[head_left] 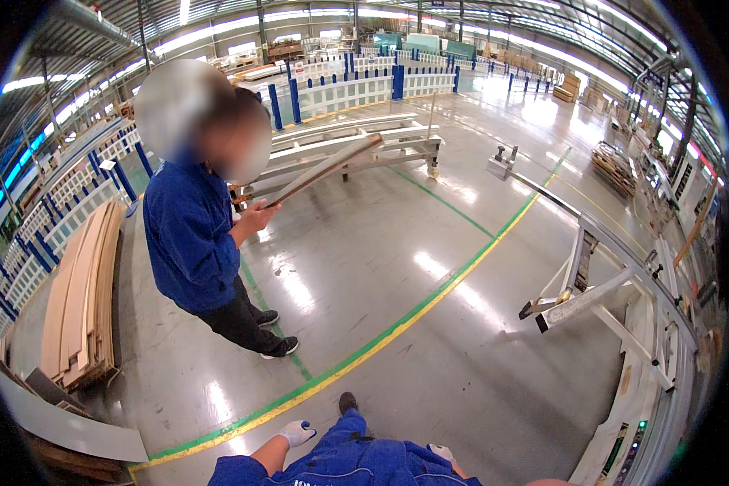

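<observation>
My left hand (298,433), in a white glove with dark blue at the fingertips, hangs beside my left thigh. Its fingers look loosely apart, and nothing shows in them. My right hand (441,452), also in a white glove, is mostly hidden behind my blue work jacket (352,466), so its fingers do not show. Neither hand visibly touches any object. One dark shoe (347,402) of mine is on the grey floor, close to a green and yellow floor line (381,336).
A person in a blue jacket (188,235) stands ahead left, holding a small dark object. Stacked boards (81,300) lie at left, with a pale panel (73,425) nearer. A metal rack (356,142) stands ahead. At right is a long metal frame with legs (595,300).
</observation>
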Motion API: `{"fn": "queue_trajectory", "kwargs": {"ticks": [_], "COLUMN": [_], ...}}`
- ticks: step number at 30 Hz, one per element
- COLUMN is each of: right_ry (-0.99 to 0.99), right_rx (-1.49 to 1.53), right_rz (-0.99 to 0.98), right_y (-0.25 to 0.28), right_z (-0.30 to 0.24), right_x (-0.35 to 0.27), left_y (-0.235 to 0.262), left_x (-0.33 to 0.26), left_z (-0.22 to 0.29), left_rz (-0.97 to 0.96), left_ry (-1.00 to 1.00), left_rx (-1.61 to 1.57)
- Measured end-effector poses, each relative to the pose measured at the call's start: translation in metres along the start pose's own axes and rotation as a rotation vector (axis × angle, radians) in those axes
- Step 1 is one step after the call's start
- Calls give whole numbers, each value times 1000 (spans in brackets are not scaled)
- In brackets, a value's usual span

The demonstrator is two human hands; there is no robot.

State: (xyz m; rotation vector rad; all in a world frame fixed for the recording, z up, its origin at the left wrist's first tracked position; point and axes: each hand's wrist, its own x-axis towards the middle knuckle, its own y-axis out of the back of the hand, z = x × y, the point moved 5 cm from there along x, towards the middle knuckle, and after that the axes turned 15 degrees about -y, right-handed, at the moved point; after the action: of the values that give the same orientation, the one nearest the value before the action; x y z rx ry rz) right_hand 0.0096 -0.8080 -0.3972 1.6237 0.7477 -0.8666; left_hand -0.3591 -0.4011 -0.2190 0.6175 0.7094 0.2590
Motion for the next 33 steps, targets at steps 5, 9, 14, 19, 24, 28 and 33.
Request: {"fn": "queue_trajectory", "kwargs": {"ticks": [5, 9, 14, 19, 24, 28, 33], "right_ry": [82, -3, -59, -95, -80, -9, 86], "right_rx": [-78, -84, -134, -135, -109, -93, 23], "right_rz": [-29, -18, 2, -12, -9, -16, -22], "right_y": [24, 27, 14, 22, 28, 33, 82], "right_z": [-49, -22, 9, 1, -23, -63, -161], "right_x": [-70, -56, -17, -35, -42, -52, -88], "left_y": [-6, -9, -28, -32, -16, -19, -9], "left_x": [-10, -9, -21, -35, -36, -27, -16], "left_z": [-15, -20, -68, -70, -42, -49, -42], "left_rz": [89, 3, 64, 62, 91, 140, 78], "left_ry": [-8, 37, 93, 96, 91, 78, 78], "left_rx": [16, 9, -23, -72, -18, -92, -40]}}
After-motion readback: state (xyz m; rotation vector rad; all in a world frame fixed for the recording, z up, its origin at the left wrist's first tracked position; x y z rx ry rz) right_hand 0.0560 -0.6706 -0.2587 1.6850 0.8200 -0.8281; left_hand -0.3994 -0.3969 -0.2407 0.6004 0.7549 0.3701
